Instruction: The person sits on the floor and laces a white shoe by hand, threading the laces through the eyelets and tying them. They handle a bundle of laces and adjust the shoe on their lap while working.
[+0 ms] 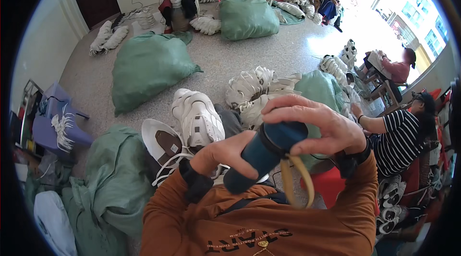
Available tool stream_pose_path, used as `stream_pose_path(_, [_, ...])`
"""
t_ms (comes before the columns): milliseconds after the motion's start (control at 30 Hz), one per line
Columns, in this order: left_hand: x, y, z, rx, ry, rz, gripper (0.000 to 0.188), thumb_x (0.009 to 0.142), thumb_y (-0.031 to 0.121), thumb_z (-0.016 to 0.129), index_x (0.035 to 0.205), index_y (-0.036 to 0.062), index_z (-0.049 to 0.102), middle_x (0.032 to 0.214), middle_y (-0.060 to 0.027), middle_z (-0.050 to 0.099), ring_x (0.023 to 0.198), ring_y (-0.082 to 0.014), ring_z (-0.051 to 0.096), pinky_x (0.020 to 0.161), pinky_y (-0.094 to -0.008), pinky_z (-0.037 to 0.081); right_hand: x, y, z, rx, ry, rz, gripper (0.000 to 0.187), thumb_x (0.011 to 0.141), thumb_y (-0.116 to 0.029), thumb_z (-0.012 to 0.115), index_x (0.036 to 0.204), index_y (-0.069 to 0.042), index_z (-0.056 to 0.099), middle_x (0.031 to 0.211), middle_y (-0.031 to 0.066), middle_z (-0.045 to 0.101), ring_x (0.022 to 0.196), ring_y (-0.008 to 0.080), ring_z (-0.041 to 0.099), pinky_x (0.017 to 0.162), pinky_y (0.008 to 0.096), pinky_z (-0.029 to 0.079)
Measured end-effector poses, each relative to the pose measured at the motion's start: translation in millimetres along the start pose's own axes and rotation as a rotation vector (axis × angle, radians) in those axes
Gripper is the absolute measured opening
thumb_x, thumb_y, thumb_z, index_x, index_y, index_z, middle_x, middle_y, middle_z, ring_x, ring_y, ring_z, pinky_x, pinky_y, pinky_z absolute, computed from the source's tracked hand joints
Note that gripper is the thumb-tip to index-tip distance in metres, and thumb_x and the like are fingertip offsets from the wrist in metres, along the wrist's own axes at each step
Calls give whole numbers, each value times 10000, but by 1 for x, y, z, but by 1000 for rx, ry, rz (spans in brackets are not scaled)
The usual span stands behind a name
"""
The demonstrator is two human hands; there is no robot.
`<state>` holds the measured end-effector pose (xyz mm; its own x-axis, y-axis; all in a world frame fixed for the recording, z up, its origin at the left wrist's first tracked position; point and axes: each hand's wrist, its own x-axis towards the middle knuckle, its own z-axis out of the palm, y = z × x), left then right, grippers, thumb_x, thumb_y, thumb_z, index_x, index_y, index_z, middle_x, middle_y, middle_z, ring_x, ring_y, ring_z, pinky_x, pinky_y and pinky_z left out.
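A dark blue bottle (pixel 261 154) lies slanted across my chest, its cap end up to the right. My left hand (pixel 225 154) is closed round the bottle's body. My right hand (pixel 331 126) grips the blue cap (pixel 292 132), fingers over its top and thumb at its lower side. A tan strap loop (pixel 288 179) hangs from the bottle's neck. Just beyond my left hand, a white sneaker (pixel 198 117) rests near my lap. Beside it another white shoe (pixel 163 143) shows its brown and white inside, with loose white laces.
Green sacks (pixel 149 69) stand on the speckled floor ahead, and another green sack (pixel 113 179) is at my left. White shoes (pixel 252 88) are piled in front. A purple chair (pixel 60 121) stands far left. A person in stripes (pixel 401 133) sits close at right; several others sit farther off.
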<state>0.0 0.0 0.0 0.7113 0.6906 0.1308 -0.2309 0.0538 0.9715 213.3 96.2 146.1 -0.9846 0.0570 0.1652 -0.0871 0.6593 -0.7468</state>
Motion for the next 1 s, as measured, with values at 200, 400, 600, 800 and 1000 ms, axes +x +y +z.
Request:
stream_pose_path(200, [-6, -14, 14, -473, -167, 9, 718, 633, 158, 855, 1247, -63, 555, 1053, -128, 703, 956, -218, 712, 851, -322, 581, 7, -6, 10, 313, -51, -70, 576, 854, -269, 791, 1324, 6, 601, 1426, 212, 467, 1327, 341, 475, 1117, 443, 355])
stream_pose_path(400, [-8, 7, 15, -129, 155, 47, 734, 668, 190, 848, 1284, -36, 518, 1054, -134, 681, 943, -206, 694, 836, -335, 560, 4, 2, 26, 253, 150, 21, 498, 929, -214, 699, 1379, -47, 563, 1408, 145, 487, 1295, 268, 491, 1095, 398, 373])
stream_pose_path(600, [1, 0, 24, 621, 789, 50, 733, 693, 209, 838, 1286, -21, 473, 1049, -194, 651, 964, -341, 680, 847, -417, 526, 7, 23, 44, 38, 345, 172, 526, 908, -83, 642, 1414, -47, 504, 1398, 149, 488, 1289, 280, 503, 1097, 380, 378])
stream_pose_path(800, [13, -28, 12, 821, 909, 183, 723, 677, 165, 835, 1282, -3, 476, 1107, -213, 620, 1026, -411, 646, 880, -450, 515, -10, 34, 29, -232, 181, 136, 688, 875, -66, 658, 1501, -77, 372, 1444, 200, 443, 1331, 388, 469, 1116, 446, 366])
stream_pose_path(1000, [36, -61, -1, 969, 961, 247, 753, 654, 120, 849, 1298, 7, 476, 1138, -205, 596, 1071, -403, 616, 904, -447, 505, -20, 51, 36, -763, 344, 261, 702, 827, -383, 748, 1378, -27, 499, 1134, 190, 654, 1052, 379, 607, 946, 461, 429])
